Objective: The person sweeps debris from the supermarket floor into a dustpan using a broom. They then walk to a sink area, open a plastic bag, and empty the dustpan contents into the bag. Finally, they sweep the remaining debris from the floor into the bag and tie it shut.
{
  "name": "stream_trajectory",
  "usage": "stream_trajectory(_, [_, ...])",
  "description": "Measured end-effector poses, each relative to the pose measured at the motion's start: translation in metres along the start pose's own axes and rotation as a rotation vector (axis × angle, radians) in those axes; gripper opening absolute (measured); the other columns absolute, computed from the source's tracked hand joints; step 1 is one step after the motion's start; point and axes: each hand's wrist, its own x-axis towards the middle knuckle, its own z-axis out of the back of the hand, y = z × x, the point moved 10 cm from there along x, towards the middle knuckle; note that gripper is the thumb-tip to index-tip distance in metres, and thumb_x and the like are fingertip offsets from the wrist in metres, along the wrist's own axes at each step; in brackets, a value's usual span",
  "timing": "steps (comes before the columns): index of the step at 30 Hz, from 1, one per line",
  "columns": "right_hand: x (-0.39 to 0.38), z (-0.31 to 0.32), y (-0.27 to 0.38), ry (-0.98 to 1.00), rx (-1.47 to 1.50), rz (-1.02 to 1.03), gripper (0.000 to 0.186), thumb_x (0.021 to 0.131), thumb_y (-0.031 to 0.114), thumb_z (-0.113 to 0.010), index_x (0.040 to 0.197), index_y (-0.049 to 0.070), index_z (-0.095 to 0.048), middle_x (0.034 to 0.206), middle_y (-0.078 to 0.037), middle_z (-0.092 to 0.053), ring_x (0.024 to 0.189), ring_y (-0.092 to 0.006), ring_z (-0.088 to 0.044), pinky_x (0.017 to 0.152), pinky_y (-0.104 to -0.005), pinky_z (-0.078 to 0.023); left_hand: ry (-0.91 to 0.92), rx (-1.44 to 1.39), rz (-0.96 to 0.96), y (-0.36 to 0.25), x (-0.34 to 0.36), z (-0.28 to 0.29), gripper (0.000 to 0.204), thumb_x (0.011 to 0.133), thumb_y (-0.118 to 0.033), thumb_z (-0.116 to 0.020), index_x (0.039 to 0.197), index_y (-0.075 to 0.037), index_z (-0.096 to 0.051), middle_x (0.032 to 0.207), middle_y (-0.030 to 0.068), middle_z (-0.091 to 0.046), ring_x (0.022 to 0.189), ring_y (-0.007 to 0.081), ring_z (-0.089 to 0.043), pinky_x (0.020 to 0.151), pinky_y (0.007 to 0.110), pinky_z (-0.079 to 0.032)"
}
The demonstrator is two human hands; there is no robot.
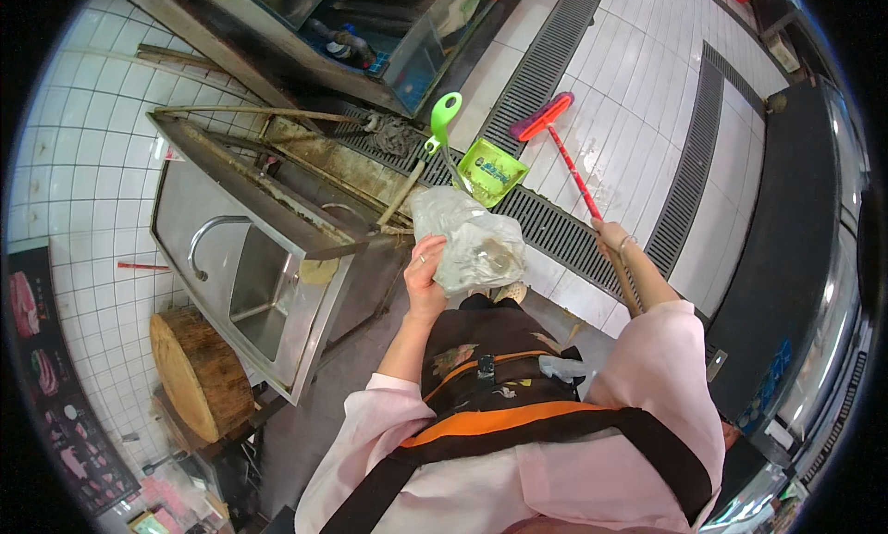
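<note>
In the head view, my left hand [425, 280] grips a crumpled whitish plastic bag [462, 238], whose contents I cannot make out. My right hand [610, 238] is closed on the handle of a broom [578, 178] with red and wooden-looking sections. The broom's red and purple head [541, 116] rests on the tiles at upper middle. Just beyond the bag lies a bright green dustpan [492, 171], with a green looped grip [444, 118] beside it.
A steel sink [264, 298] and round wooden block [199, 372] stand left. A glass-walled tank [412, 67] is at the top. Drain grates [698, 155] cross the tiled floor [629, 118]. A dark display cabinet [758, 238] runs along the right. A grey mop head [393, 136] lies near the sink.
</note>
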Motion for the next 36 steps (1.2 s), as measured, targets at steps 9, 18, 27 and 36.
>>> stream_trajectory(9, [-0.107, -0.025, 0.035, -0.208, -0.021, 0.140, 0.058, 0.090, 0.052, -0.041, 0.070, 0.000, -0.055, 0.048, -0.006, -0.049, 0.035, -0.0164, -0.047, 0.034, -0.0319, -0.037, -0.123, -0.072, 0.187, 0.022, -0.022, 0.051, 0.022, 0.076, -0.004, -0.055, 0.096, 0.005, -0.061, 0.090, 0.0091, -0.066, 0.084, 0.0146, -0.060, 0.076, 0.028, -0.045])
stream_trajectory(18, [-0.023, -0.021, 0.037, -0.138, -0.135, 0.081, 0.051, 0.085, 0.047, -0.049, 0.069, -0.001, -0.057, 0.049, -0.008, -0.050, 0.041, -0.0201, -0.051, 0.040, -0.0373, -0.041, -0.241, 0.019, 0.192, -0.004, -0.030, 0.098, 0.024, 0.076, -0.001, -0.058, 0.100, 0.003, -0.060, 0.097, 0.0113, -0.065, 0.091, 0.0206, -0.061, 0.082, 0.030, -0.045])
stream_trajectory(27, [-0.120, -0.003, 0.038, -0.158, 0.142, 0.213, 0.044, 0.085, 0.042, -0.053, 0.074, 0.000, -0.058, 0.054, -0.004, -0.051, 0.040, -0.0131, -0.049, 0.040, -0.0299, -0.040, -0.474, -0.627, 0.477, 0.004, 0.019, 0.098, 0.036, 0.082, -0.003, -0.063, 0.115, 0.005, -0.050, 0.111, 0.0090, -0.058, 0.096, 0.0166, -0.056, 0.083, 0.031, -0.044])
stream_trajectory(36, [-0.227, -0.048, -0.120, -0.058, 0.341, 0.151, 0.027, 0.080, 0.026, -0.061, 0.064, 0.008, -0.050, 0.053, -0.002, -0.049, 0.043, -0.0107, -0.045, 0.039, -0.0280, -0.036, 0.273, -0.612, 0.559, -0.044, 0.184, -0.061, 0.043, 0.084, -0.025, -0.065, 0.109, 0.009, -0.054, 0.098, 0.0114, -0.063, 0.084, 0.0164, -0.059, 0.073, 0.029, -0.048])
